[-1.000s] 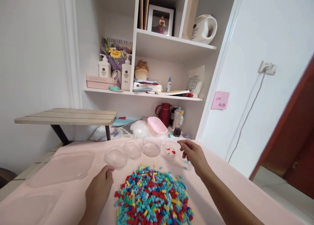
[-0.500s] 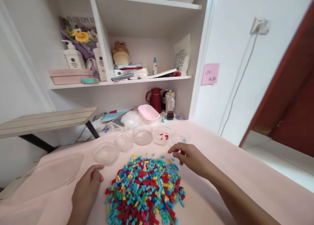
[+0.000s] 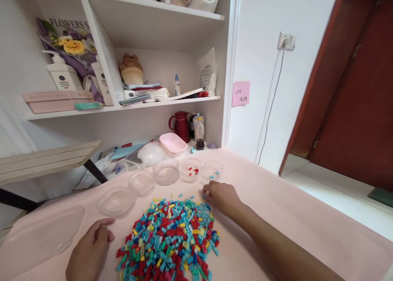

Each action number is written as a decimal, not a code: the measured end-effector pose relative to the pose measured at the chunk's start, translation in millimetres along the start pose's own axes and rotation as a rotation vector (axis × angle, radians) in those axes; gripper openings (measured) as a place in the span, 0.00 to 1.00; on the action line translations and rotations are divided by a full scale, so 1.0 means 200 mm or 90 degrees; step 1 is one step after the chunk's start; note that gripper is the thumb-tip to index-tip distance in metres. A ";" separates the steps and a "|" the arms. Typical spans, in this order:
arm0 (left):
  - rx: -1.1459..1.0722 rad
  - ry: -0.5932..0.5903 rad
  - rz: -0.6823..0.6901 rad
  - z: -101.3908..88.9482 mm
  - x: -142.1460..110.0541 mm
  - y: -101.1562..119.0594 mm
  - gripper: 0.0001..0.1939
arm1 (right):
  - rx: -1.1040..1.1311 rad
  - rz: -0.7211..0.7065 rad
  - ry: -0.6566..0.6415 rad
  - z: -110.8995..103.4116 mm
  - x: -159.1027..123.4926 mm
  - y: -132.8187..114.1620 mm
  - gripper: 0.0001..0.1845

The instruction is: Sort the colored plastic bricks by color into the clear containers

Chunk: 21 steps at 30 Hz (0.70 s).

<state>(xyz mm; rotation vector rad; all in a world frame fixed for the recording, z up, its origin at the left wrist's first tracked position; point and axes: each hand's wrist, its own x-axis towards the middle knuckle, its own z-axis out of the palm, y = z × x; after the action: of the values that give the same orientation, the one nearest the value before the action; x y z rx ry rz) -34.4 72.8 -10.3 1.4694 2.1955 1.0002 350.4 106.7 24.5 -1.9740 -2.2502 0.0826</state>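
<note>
Many small oblong bricks, clear rounded tubs

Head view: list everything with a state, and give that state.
Bricks: loose, heaped.
Rightmost bowl: holding blue bricks.
Next bowl: holding red bricks.
Pink tub: open.
Bottle: upright, capped, dark liquid low inside.
Plug: plugged in.
Left hand: loosely curled, beside bricks.
Right hand: fingers bent, grip unclear.

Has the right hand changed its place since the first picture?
Yes: against the bowl with blue bricks, the right hand has moved nearer the person, toward the brick pile.
</note>
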 end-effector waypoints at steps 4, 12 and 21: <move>-0.008 0.003 -0.003 -0.01 -0.02 0.03 0.15 | -0.011 -0.007 0.001 0.01 0.00 -0.01 0.14; 0.004 0.005 -0.013 -0.01 -0.04 0.05 0.14 | -0.007 -0.028 0.006 0.03 0.02 -0.01 0.13; 0.056 -0.028 -0.059 -0.01 -0.08 0.08 0.15 | 0.222 0.132 0.337 -0.04 0.05 0.19 0.15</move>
<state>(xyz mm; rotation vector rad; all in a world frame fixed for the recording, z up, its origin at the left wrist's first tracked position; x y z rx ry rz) -18.7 61.8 1.3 1.3977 2.2798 0.8446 388.5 121.3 28.3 -1.7728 -1.5811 -0.0232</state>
